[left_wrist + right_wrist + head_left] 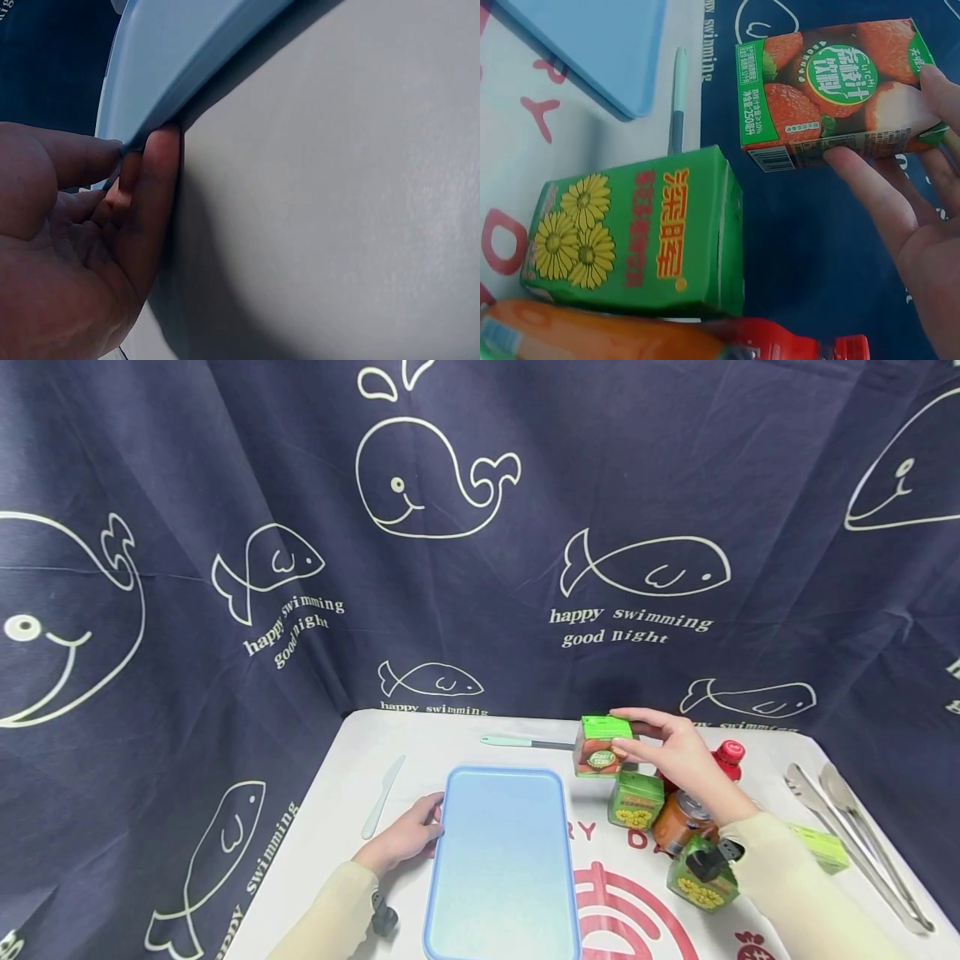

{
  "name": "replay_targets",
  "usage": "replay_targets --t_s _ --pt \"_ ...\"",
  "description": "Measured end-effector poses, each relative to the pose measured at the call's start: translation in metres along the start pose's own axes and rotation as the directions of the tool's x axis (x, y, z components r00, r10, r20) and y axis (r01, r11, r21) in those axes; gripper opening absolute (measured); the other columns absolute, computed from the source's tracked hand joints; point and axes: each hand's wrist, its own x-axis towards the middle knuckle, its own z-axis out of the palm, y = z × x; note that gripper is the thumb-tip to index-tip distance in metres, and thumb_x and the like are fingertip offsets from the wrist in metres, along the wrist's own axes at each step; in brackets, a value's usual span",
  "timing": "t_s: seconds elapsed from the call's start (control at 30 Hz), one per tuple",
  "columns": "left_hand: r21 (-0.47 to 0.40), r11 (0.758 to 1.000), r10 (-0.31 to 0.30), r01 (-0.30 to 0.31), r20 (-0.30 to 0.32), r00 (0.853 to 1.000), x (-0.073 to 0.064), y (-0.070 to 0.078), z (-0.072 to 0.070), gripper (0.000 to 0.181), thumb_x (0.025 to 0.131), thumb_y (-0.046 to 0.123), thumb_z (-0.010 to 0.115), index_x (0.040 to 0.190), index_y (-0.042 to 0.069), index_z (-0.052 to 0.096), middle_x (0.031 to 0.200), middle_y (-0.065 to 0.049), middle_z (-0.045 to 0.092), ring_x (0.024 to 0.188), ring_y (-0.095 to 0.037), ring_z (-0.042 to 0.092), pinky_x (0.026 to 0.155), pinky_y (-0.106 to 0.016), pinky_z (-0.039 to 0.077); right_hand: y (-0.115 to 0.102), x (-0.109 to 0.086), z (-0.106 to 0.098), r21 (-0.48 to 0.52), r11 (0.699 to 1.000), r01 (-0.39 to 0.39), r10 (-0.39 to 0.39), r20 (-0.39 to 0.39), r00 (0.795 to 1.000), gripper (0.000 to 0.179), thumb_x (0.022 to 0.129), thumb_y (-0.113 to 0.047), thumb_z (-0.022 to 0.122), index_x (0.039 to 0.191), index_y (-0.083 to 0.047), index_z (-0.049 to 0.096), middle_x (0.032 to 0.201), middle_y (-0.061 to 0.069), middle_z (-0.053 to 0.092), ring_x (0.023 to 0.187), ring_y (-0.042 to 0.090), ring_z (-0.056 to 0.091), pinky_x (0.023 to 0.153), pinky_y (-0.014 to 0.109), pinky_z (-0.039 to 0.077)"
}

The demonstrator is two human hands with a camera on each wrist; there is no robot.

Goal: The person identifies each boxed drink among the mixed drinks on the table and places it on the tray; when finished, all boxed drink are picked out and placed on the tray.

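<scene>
A light-blue tray [501, 860] lies on the white table. My left hand [407, 835] is at its left edge; in the left wrist view thumb and fingers pinch the tray's rim [196, 64]. Over the tray's far right side, my right hand [678, 760] holds a litchi juice carton [836, 86] with a green top, thumb and fingers on its sides. Just below stands a green chrysanthemum tea carton [634, 229], also seen in the head view. Beside it are an orange can [681, 822] and a red-capped bottle [729, 755], partly behind my right arm.
Another green carton [703, 881] stands under my right wrist, and a lime-green box [823, 847] lies farther right. Metal utensils [862, 843] lie along the right edge. A pale knife [384, 797] is left of the tray; a mint-handled utensil [513, 741] lies behind it.
</scene>
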Motion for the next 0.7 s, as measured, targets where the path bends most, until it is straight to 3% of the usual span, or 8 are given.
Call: replay_targets --t_s 0.07,0.13,0.2,0.3,0.5,0.7 --pt "0.003 1.0 0.001 -0.001 0.005 1.0 0.0 -0.001 0.0 0.059 0.105 0.004 0.051 0.16 -0.004 0.031 0.157 -0.028 0.034 0.143 -0.051 0.037 0.095 -0.045 0.058 0.0 0.001 0.003 -0.006 1.0 -0.005 0.005 -0.001 1.0 0.053 0.09 -0.03 0.085 0.138 -0.013 0.069 0.127 0.012 0.072 0.104 0.007 0.07 0.068 0.024 0.061" --pt "-0.002 1.0 0.005 -0.005 0.01 1.0 0.0 0.0 0.0 0.059 0.105 0.004 0.051 0.16 -0.004 0.03 0.156 -0.029 0.035 0.139 -0.048 0.042 0.085 -0.037 0.06 0.0 0.003 0.007 0.011 1.0 -0.016 0.016 0.01 1.0 0.055 0.09 -0.03 0.085 0.139 -0.012 0.068 0.129 0.011 0.071 0.112 0.012 0.069 0.08 0.026 0.062" --pt "-0.005 1.0 0.014 -0.014 0.016 1.0 0.0 0.0 0.0 0.06 0.105 0.004 0.05 0.16 -0.005 0.029 0.154 -0.03 0.035 0.133 -0.047 0.046 0.075 -0.032 0.061 -0.001 0.004 0.011 0.041 0.999 -0.032 0.031 0.022 0.999 0.056 0.089 -0.031 0.086 0.139 -0.012 0.068 0.13 0.012 0.07 0.115 0.021 0.068 0.083 0.028 0.062" --pt "-0.021 1.0 0.016 -0.016 0.018 1.0 0.0 0.0 -0.001 0.06 0.105 0.005 0.051 0.16 -0.005 0.028 0.151 -0.029 0.037 0.129 -0.045 0.05 0.073 -0.032 0.061 -0.001 0.005 0.017 0.096 0.994 -0.052 0.048 0.04 0.998 0.057 0.088 -0.03 0.087 0.139 -0.012 0.068 0.131 0.013 0.069 0.115 0.029 0.068 0.081 0.033 0.063" --pt "-0.047 0.999 -0.005 0.006 0.014 1.0 0.0 0.001 -0.002 0.061 0.105 0.004 0.052 0.161 -0.003 0.03 0.15 -0.026 0.038 0.126 -0.042 0.053 0.072 -0.033 0.062 -0.003 0.007 0.028 0.168 0.984 -0.05 0.041 0.058 0.998 0.055 0.088 -0.023 0.087 0.138 -0.009 0.069 0.13 0.017 0.068 0.109 0.02 0.071 0.08 0.036 0.064" --pt "-0.031 0.999 0.018 -0.018 0.004 1.0 -0.002 0.001 -0.002 0.061 0.104 0.004 0.052 0.159 -0.007 0.029 0.145 -0.028 0.04 0.119 -0.038 0.057 0.071 -0.032 0.062 -0.006 0.009 0.038 0.12 0.992 -0.048 0.041 0.065 0.997 0.054 0.089 -0.028 0.086 0.139 -0.015 0.069 0.134 0.013 0.067 0.118 0.031 0.067 0.082 0.033 0.063"
